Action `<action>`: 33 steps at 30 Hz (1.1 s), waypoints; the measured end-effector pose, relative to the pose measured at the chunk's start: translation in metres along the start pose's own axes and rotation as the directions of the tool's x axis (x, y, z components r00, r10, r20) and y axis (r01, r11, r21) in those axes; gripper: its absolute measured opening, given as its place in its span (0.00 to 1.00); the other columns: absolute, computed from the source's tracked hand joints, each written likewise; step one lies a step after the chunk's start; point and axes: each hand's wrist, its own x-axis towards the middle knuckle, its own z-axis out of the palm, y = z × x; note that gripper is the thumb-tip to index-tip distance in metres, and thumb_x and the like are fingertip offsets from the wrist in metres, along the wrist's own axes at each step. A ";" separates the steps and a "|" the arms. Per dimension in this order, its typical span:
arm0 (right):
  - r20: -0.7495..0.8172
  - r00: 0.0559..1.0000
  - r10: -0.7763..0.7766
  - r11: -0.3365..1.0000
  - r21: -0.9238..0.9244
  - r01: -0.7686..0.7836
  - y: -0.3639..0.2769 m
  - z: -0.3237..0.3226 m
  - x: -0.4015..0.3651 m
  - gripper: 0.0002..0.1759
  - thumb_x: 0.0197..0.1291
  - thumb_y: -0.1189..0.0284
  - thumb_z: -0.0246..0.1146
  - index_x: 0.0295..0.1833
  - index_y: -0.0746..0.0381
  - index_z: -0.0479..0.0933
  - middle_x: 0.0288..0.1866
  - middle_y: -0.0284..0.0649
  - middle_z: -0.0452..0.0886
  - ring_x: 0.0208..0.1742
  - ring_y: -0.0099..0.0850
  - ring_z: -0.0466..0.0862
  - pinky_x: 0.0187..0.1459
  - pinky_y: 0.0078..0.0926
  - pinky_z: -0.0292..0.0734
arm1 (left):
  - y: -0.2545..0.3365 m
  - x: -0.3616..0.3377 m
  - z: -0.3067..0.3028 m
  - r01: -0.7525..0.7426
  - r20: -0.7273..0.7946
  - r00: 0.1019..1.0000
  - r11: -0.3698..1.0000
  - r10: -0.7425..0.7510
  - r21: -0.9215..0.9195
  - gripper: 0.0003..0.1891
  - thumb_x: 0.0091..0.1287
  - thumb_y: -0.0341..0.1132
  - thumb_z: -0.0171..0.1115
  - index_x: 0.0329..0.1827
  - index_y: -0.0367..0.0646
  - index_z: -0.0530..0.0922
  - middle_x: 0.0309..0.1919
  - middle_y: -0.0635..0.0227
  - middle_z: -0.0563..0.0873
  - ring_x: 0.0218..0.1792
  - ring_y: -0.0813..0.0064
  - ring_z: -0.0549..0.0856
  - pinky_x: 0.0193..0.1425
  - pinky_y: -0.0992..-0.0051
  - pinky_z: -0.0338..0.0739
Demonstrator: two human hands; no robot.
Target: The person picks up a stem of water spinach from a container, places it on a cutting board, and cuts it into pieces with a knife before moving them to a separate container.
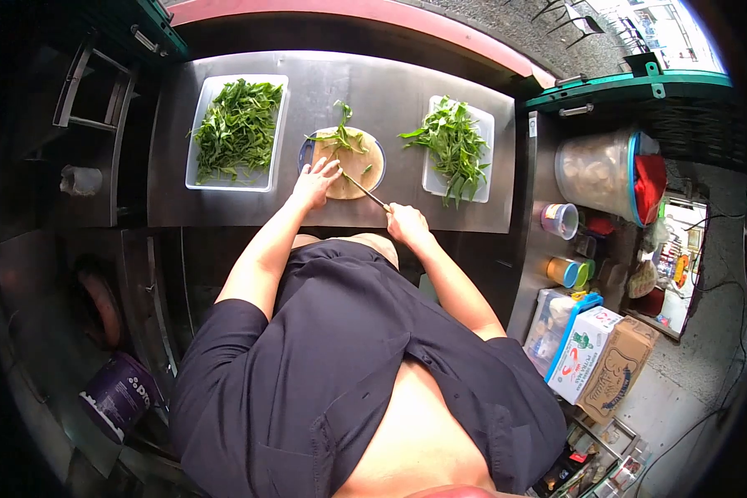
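Note:
On the round cutting board (373, 158) lies a small bunch of leafy greens (339, 139) with long stems. My left hand (316, 182) rests at the board's near left edge, its fingertips holding down the stem ends. A knife (363, 189) is gripped by its handle in my right hand (407, 223), just off the board's near right side. Its blade slants up and left across the board, the tip close to my left fingers. A short cut piece of green (367, 168) lies beside the blade.
Left of the board, a white tub (192, 176) is heaped with greens. A smaller clear tub (484, 187) of greens stands at the right. Both sit on the metal table (332, 70). Along the right side are a large lidded container (593, 170), jars and a cardboard box (618, 369).

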 end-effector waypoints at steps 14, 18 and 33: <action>0.083 0.997 0.006 0.995 0.098 -0.014 0.022 0.007 0.004 0.16 0.74 0.60 0.59 0.52 0.60 0.82 0.48 0.56 0.88 0.53 0.57 0.87 0.56 0.54 0.82 | -0.003 0.006 0.008 -0.014 -0.008 1.000 0.999 0.015 0.033 0.49 0.58 0.29 0.69 0.86 0.61 0.62 0.88 0.74 0.55 0.87 0.61 0.55 0.83 0.47 0.57; 0.076 0.997 -0.014 0.996 0.092 0.007 0.026 0.007 0.004 0.16 0.74 0.59 0.59 0.52 0.60 0.82 0.48 0.56 0.88 0.53 0.57 0.88 0.56 0.54 0.82 | -0.004 0.010 0.020 -0.031 -0.051 0.998 0.998 0.033 0.050 0.49 0.56 0.29 0.70 0.86 0.60 0.62 0.88 0.68 0.55 0.86 0.59 0.55 0.83 0.48 0.58; 0.052 0.998 -0.027 0.999 0.046 0.025 0.024 0.009 -0.007 0.14 0.74 0.61 0.59 0.53 0.59 0.80 0.46 0.55 0.89 0.51 0.56 0.88 0.54 0.54 0.83 | 0.005 0.002 0.015 -0.085 -0.012 0.996 0.993 0.087 0.085 0.53 0.57 0.29 0.69 0.87 0.72 0.57 0.89 0.57 0.47 0.86 0.57 0.57 0.81 0.50 0.61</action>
